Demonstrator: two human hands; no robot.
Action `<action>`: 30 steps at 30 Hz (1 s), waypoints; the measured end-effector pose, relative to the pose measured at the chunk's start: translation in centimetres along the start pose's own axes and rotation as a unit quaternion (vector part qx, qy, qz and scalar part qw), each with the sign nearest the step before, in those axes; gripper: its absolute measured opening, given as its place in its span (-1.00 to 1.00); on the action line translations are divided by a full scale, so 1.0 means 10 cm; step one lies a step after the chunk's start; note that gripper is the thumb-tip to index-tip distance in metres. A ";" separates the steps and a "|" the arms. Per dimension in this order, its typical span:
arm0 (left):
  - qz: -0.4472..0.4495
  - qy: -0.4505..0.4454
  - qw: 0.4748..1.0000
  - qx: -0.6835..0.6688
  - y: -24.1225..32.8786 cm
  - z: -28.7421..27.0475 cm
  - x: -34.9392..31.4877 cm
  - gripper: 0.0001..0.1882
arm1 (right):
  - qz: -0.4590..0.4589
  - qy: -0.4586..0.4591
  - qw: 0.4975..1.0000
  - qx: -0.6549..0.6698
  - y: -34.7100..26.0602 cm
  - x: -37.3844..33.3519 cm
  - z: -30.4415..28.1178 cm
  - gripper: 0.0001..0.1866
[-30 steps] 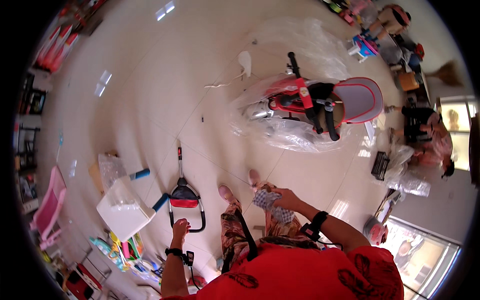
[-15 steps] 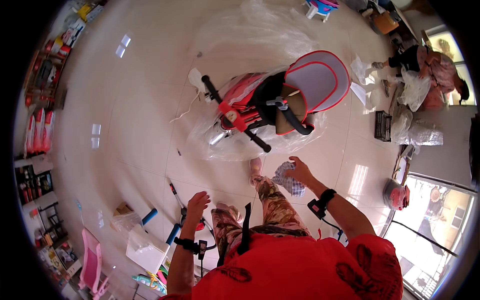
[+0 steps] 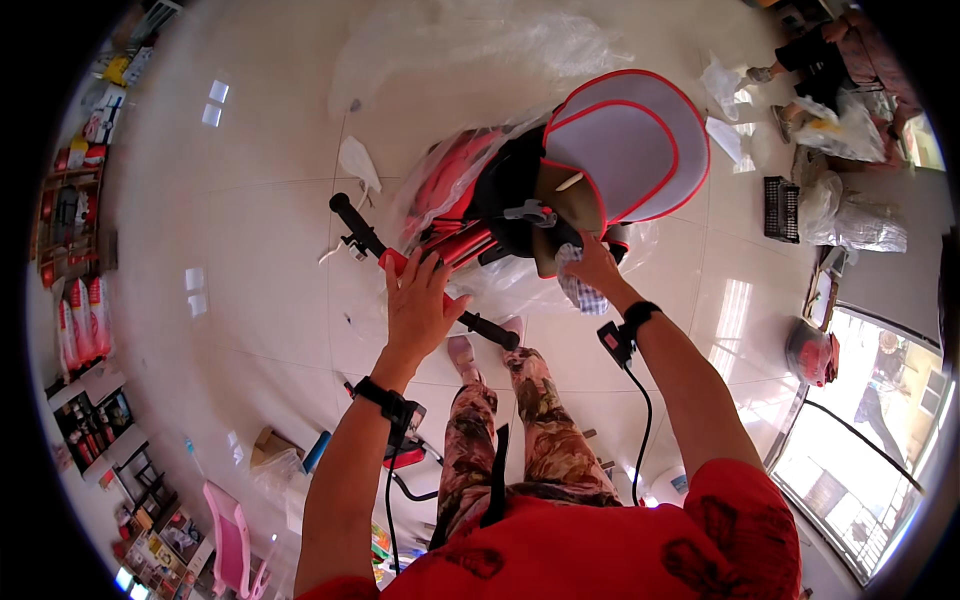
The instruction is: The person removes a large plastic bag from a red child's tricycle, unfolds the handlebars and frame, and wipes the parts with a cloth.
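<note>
A red and black child's tricycle (image 3: 465,243) with a grey, red-edged canopy (image 3: 640,140) stands on the floor before me, partly wrapped in clear plastic. My left hand (image 3: 418,305) lies with spread fingers on the red middle of its black-gripped handlebar (image 3: 487,329). My right hand (image 3: 598,268) grips a blue-and-white checked cloth (image 3: 580,292) against the black curved bar behind the seat. That hand and the cloth hide part of the bar. A grey clamp-like fitting (image 3: 530,212) shows near the bar's end.
Clear plastic sheeting (image 3: 480,45) covers floor beyond the tricycle. A black crate (image 3: 781,210) stands at right, near a person (image 3: 850,70) handling plastic bags. Stocked shelves (image 3: 70,215) line the left side. A pink plastic frame (image 3: 229,540) lies at lower left.
I am closer to the tricycle. My left hand has come forward onto the handlebar's middle, and the right hand has brought the checked cloth up to the black bar. The handlebar has shifted leftward in view.
</note>
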State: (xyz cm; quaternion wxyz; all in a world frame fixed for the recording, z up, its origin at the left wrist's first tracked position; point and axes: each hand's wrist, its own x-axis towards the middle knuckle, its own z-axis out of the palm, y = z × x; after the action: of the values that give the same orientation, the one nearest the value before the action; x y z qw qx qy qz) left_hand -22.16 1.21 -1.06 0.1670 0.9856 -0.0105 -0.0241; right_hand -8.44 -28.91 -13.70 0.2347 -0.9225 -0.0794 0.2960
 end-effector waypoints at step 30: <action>0.008 -0.046 0.999 0.017 -0.02 0.16 0.09 -0.59 | -0.090 -0.321 0.943 -0.018 -0.68 0.55 -1.02 -0.26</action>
State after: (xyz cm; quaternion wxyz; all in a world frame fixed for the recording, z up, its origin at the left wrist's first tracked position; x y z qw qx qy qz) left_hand -21.32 0.86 -2.64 0.1500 0.9860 -0.0269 -0.0680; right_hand 1.96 -25.30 -5.96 0.2062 -0.7715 -0.2383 0.5527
